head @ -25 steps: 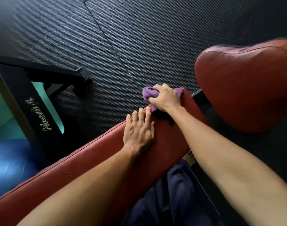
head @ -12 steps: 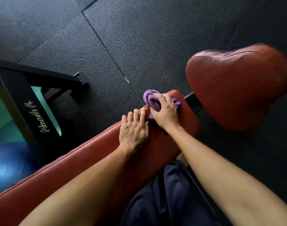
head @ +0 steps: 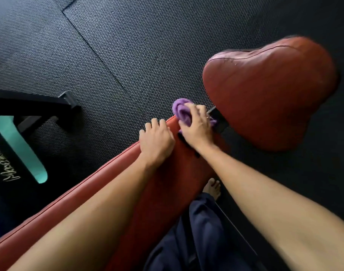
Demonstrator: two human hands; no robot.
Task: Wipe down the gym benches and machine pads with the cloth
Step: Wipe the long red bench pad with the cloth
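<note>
**Cloth at the far end of the long pad, seat pad next on the right**

- Your right hand (head: pixel 196 128) held the purple cloth (head: pixel 182 112) bunched under curled fingers. It pressed the cloth onto the far end of the long pad (head: pixel 165 188).
- Your left hand (head: pixel 156 141) lay just beside it, palm on the pad. Its fingers bent over the far edge, gripping as a brace. The two hands were near each other; whether they touched, I could not tell.
- The long pad's axis ran from low left, close to your body, up and right to the cloth.
- Past that end there was a narrow dark gap, then the seat pad (head: pixel 265 90). It lay ahead and to the right of the cloth, close to it but apart from it.
- The right hand was plainly the nearer one to the seat pad, and it already carried the cloth.
- Judgement: the long pad's end was under the wipe. The seat pad looked like the next surface, a short reach forward and right across the gap.
- The left hand would probably need to let go of the edge before you leaned that way.
</note>
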